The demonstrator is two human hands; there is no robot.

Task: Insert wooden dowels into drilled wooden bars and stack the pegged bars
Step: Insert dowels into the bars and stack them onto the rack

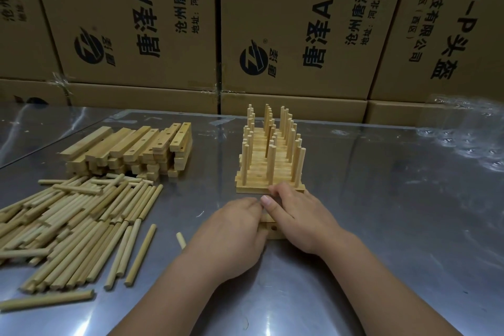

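Although a good number of bars are already pegged and set together in the pegged stack point(270, 161) in the middle of the desk point(381, 213), toward its far edge, the task looks to me only partly done. A pile of drilled bars point(128, 150) without pegs lies toward the left edge, and a big heap of dowels point(76, 221) spreads between that pile and the near left corner. I judge that much work is left.

One bar point(272, 230) lies flat just in front of the stack, on the near side, with an empty hole showing between the two hands. It has no peg that I can see.

The left hand point(234, 232) lies palm down over the left part of this bar, and its grip is closed around it – the fingers curl over the top. The right hand point(297, 215) covers the right part, its fingers reaching to the foot of the stack and its thumb meeting the left fingers. Whether this grip holds something, I cannot tell. One loose dowel point(180, 240) shows just left of the left wrist.
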